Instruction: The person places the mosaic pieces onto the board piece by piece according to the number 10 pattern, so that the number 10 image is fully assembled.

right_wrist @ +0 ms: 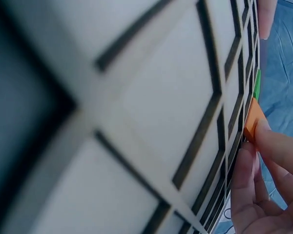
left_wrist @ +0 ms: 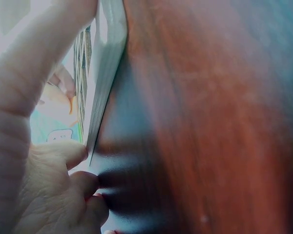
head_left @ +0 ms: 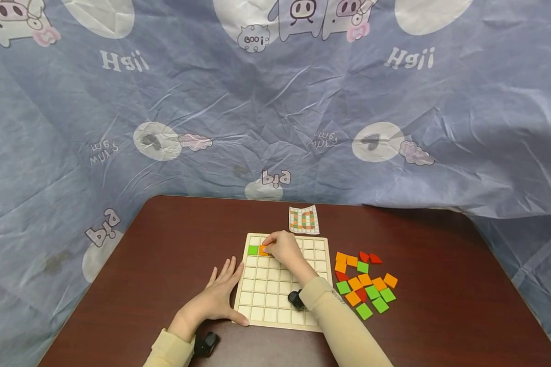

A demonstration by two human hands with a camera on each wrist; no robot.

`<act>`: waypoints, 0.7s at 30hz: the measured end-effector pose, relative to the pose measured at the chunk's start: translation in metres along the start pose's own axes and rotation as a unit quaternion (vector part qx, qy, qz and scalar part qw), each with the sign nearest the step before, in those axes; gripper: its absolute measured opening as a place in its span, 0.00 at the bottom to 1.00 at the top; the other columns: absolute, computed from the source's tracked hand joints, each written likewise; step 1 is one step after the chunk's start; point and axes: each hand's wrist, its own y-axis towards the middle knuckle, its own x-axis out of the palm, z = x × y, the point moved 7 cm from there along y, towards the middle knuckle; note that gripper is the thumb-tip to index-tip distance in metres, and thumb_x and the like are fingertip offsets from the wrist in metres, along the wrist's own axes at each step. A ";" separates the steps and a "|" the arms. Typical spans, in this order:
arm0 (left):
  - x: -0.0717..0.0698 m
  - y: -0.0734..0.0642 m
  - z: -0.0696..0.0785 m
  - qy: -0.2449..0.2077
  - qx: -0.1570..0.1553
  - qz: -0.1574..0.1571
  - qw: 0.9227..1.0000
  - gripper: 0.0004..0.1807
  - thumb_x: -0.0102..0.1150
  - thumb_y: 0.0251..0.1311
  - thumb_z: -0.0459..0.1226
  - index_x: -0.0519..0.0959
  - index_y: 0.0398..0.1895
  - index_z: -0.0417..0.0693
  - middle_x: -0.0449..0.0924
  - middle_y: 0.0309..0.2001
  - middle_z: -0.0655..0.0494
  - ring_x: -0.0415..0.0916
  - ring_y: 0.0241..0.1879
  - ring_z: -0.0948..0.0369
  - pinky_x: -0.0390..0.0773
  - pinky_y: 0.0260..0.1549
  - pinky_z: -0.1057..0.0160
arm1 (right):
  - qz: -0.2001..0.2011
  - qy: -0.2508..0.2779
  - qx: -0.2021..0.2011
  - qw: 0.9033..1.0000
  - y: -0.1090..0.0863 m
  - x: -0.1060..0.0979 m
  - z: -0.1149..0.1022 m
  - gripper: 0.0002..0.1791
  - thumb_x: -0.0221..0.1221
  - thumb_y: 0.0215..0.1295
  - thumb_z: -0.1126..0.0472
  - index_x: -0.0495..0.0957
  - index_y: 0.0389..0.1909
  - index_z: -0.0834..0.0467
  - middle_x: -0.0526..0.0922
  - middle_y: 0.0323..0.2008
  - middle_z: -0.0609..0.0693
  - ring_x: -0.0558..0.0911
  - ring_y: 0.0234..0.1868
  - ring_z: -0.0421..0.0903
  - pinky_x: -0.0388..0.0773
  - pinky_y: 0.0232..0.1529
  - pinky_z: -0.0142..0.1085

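On the worktop [head_left: 441,316], the board [head_left: 273,299] has the left hand [head_left: 218,299] at its left edge, a tile [head_left: 253,250] and the right hand [head_left: 284,250] towards its far left, loose tiles [head_left: 373,292] to its right, and a card [head_left: 303,220] just behind, probably not touching.

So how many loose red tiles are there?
4, right of the wooden grid board: a left red tile and right red tile side by side, a third red tile behind a green square, a fourth red tile beside an orange square. The right hand may hide others.
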 end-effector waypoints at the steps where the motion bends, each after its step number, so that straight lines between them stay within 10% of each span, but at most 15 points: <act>1: 0.000 0.000 0.000 0.001 0.000 0.000 1.000 0.76 0.82 0.28 0.56 0.45 0.79 0.42 0.32 0.78 0.36 0.29 0.79 0.43 0.30 0.72 0.35 | 0.003 -0.010 -0.010 1.000 -0.002 -0.001 -0.003 0.03 0.68 0.58 0.66 0.88 0.33 0.58 0.85 0.35 0.52 0.80 0.32 0.44 0.78 0.33 0.35; 12: 0.004 0.000 -0.001 -0.009 -0.002 -0.007 1.000 0.76 0.81 0.30 0.57 0.43 0.79 0.43 0.30 0.79 0.37 0.27 0.79 0.43 0.29 0.72 0.35 | 0.001 -0.049 -0.018 0.999 -0.004 0.001 -0.005 0.03 0.67 0.59 0.68 0.87 0.33 0.60 0.81 0.39 0.53 0.77 0.36 0.47 0.78 0.36 0.36; 21: 0.001 0.000 0.001 -0.003 -0.003 0.002 1.000 0.76 0.83 0.28 0.56 0.45 0.79 0.41 0.32 0.78 0.36 0.29 0.79 0.43 0.30 0.72 0.35 | -0.029 0.027 0.011 0.999 -0.011 -0.016 0.006 0.08 0.64 0.64 0.64 0.85 0.41 0.60 0.86 0.37 0.52 0.80 0.32 0.44 0.78 0.34 0.34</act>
